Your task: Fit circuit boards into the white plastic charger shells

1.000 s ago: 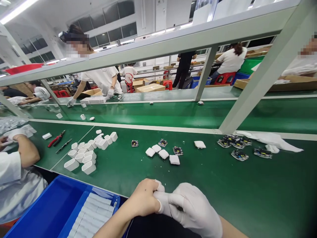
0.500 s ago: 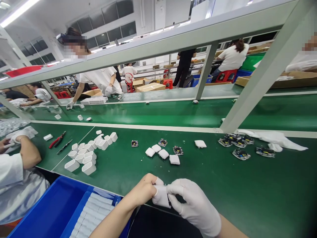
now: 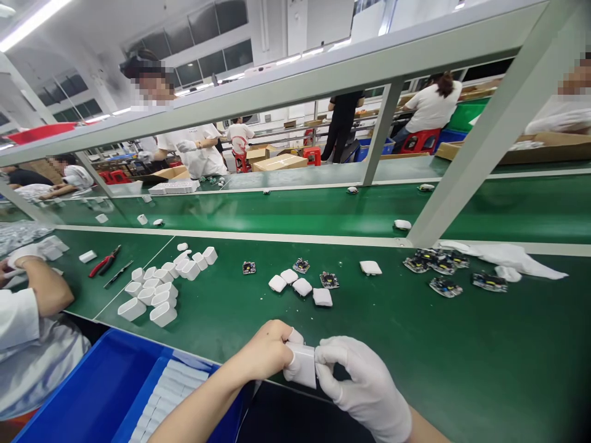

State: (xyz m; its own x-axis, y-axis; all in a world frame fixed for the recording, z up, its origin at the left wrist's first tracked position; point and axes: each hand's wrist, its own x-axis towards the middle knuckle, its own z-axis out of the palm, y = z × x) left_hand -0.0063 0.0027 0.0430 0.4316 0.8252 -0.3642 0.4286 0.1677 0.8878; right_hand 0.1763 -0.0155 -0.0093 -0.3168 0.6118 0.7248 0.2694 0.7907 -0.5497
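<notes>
My left hand [image 3: 272,354], with white covers on some fingertips, is closed around a white plastic housing [image 3: 303,365] at the bench's front edge. At the housing's right end, my white-gloved right hand [image 3: 355,378] pinches a white end cap, mostly hidden by its fingers. Beyond my hands lie several white caps [image 3: 302,287], some with parts showing beneath, and bare circuit boards [image 3: 329,280]. Open white housings [image 3: 164,314] stand grouped to the left.
Red-handled pliers [image 3: 105,261] and tweezers [image 3: 118,274] lie at left near a co-worker's arm [image 3: 50,292]. A blue bin [image 3: 92,375] holds white housings below the bench. More circuit boards [image 3: 446,287] and a white glove [image 3: 521,261] lie right. A slanted post [image 3: 480,129] rises beyond.
The dark board edge at the housing's right end has gone from sight, and the gap there has narrowed. Across the belt, a co-worker has raised both hands. Belt pieces have shifted left.
</notes>
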